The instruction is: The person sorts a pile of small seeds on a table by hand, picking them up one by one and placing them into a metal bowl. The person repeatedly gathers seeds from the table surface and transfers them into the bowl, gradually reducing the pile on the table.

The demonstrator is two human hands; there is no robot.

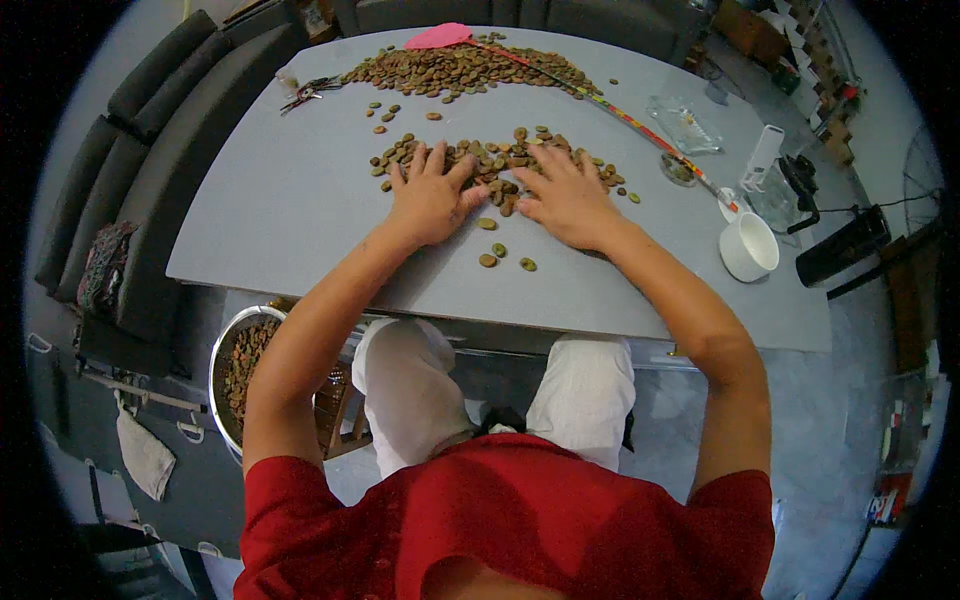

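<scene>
Dried beans, brown and greenish, lie in a loose, spread pile (491,161) on the grey table (300,202). My left hand (431,196) rests palm down on the pile's left part, its fingers spread. On the right part, my right hand (566,196) is also palm down with fingers apart. Both hands touch beans and grip nothing that I can see; what is under the palms is hidden. Several single beans (488,260) lie nearer to me, between my forearms. A larger heap of the same beans (450,71) stands at the table's far side.
A pink fly swatter (439,36) lies across the far heap, its striped handle reaching right. Scissors or similar metal tools (311,91) lie far left. At right are a glass ashtray (684,124), a white cup (748,247) and a glass jug (772,199). A metal basin of beans (244,360) stands below left.
</scene>
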